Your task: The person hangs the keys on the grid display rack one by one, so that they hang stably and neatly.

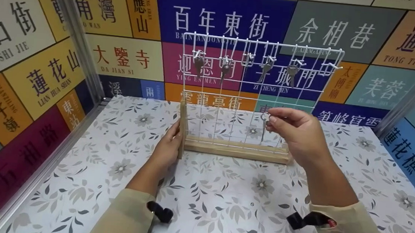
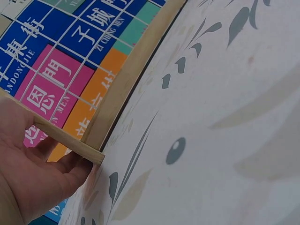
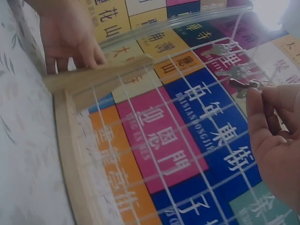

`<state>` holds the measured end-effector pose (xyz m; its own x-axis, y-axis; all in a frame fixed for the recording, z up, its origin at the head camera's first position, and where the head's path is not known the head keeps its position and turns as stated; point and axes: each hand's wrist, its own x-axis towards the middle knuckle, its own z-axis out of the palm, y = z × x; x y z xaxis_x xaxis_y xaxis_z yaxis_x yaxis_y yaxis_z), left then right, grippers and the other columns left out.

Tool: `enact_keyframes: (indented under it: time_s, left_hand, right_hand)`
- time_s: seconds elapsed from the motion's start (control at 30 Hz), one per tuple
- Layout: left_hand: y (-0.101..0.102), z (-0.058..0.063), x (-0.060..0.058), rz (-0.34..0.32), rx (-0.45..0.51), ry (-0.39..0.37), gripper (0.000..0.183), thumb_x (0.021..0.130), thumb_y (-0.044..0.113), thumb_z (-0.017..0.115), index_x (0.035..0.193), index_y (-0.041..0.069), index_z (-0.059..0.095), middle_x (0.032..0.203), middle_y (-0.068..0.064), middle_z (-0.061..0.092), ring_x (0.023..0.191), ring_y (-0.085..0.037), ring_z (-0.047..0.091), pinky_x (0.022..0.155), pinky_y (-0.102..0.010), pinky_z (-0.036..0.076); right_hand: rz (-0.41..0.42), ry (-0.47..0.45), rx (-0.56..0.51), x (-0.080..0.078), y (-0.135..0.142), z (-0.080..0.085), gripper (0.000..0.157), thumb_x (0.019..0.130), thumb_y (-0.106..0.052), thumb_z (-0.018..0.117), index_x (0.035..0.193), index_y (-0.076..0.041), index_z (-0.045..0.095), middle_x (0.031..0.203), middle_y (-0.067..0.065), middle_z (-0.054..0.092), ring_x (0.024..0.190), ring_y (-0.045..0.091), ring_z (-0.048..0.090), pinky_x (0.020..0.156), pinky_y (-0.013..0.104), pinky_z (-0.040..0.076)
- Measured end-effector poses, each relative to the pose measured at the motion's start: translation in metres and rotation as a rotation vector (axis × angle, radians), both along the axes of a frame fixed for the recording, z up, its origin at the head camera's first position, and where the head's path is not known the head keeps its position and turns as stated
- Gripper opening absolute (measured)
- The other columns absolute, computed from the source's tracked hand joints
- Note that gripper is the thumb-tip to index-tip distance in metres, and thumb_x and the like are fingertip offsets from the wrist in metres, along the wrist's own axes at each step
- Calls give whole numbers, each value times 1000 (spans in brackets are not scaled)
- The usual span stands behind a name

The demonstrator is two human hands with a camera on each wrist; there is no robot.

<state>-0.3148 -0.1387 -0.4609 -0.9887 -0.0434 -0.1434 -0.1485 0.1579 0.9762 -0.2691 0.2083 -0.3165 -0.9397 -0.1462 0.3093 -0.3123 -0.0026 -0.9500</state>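
Note:
A white wire rack with a wooden base stands upright on the table. On its hooks hang several metal keys. My left hand grips the wooden side piece at the rack's left end, fingers under it in the left wrist view. Between thumb and fingers, my right hand pinches a small key on a ring; it points down in front of the lower right part of the grid. In the right wrist view the keys overlap near the fingertips.
The tabletop has a white leaf-and-flower cover. Behind the rack rises a wall of coloured panels with large characters. A clear post stands at the back left corner. The rightmost hook holds no key.

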Motion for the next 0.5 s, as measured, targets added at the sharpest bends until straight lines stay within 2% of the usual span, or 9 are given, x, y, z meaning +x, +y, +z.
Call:
enact_keyframes:
  time_s: [0.13, 0.37, 0.5]
  left_hand:
    - [0, 0, 0, -1, 2, -1, 50, 115, 47, 42, 161, 62, 28, 176, 14, 31, 165, -26, 28, 135, -56, 23]
    - [0, -1, -1, 1, 7, -9, 50, 115, 48, 42, 161, 63, 28, 176, 14, 30, 165, -26, 29, 134, -55, 25]
    - [1, -2, -1, 4, 11, 4, 50, 115, 47, 42, 161, 63, 29, 176, 14, 30, 164, -25, 29, 135, -54, 25]
  right_hand:
    - [-47, 41, -68, 4, 20, 11, 30, 98, -10, 78, 124, 6, 74, 108, 9, 76, 92, 16, 77, 89, 26, 65]
    - [-193, 22, -272, 2, 51, 32, 41, 92, -10, 84, 129, 4, 73, 117, 11, 69, 101, 22, 74, 93, 26, 64]
    - [-211, 41, -403, -1, 65, 47, 43, 89, -6, 86, 128, 6, 72, 119, 13, 68, 99, 24, 74, 91, 27, 65]
